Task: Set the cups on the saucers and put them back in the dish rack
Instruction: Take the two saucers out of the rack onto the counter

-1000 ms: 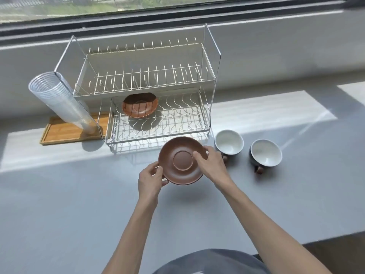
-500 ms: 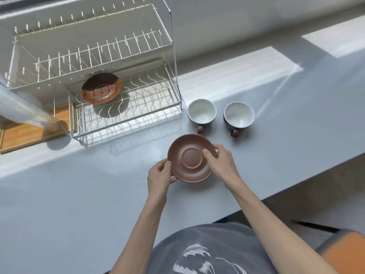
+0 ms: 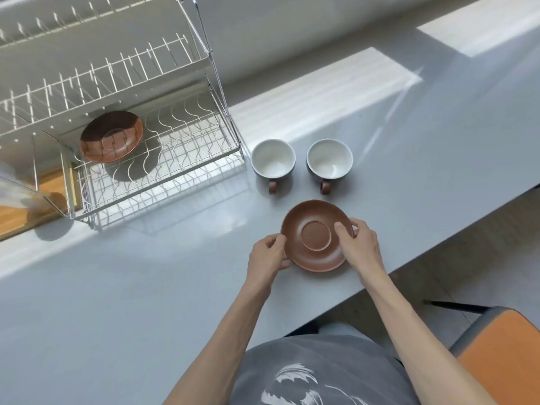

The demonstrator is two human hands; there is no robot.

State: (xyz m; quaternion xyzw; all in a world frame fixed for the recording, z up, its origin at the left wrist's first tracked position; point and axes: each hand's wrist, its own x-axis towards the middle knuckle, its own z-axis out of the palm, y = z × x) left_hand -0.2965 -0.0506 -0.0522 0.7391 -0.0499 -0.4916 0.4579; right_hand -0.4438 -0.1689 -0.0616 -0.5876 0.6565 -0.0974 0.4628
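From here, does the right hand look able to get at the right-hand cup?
Probably yes. The right hand grips the saucer just below the right-hand cup, with only bare counter between them, but it must release first.

Both saucers are matte reddish brown, the near saucer point(image 3: 317, 235) plain, the saucer in the rack point(image 3: 111, 136) catching sunlight. The two cups point(image 3: 273, 158) point(image 3: 329, 156) are white inside, dark outside, with brown handles. The dish rack point(image 3: 163, 159) is silvery wire, the counter point(image 3: 117, 287) pale grey, the shirt point(image 3: 315, 372) grey with a white print.
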